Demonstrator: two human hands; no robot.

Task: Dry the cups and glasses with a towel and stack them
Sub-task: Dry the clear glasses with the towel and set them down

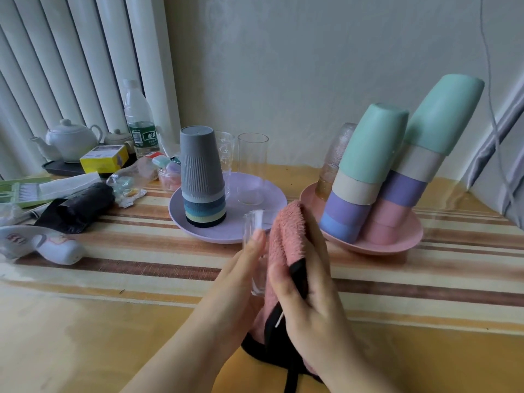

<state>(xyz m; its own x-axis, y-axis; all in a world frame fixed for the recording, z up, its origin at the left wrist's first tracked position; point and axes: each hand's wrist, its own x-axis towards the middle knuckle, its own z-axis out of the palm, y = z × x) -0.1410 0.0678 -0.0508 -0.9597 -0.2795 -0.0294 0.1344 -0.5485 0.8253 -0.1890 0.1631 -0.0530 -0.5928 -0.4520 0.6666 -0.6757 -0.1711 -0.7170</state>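
Note:
My left hand [241,276] grips a small clear glass [255,242] near the table's middle front. My right hand [306,282] holds a pink towel with black trim [286,236] pressed against the glass's right side. On a purple plate [246,225] stands a stack of upside-down cups [202,177] with a grey one on top, with a tall clear glass [252,168] and another glass [225,151] behind. A pink plate [397,245] carries two leaning stacks of pastel cups [365,171], [425,154] and a textured glass [333,163].
Clutter fills the left side: a white teapot [71,140] on a dark tray, a water bottle [139,120], a yellow box [103,158], a black bag [76,207], a white device [56,248]. A wall stands behind; the striped tablecloth [141,265] covers the table.

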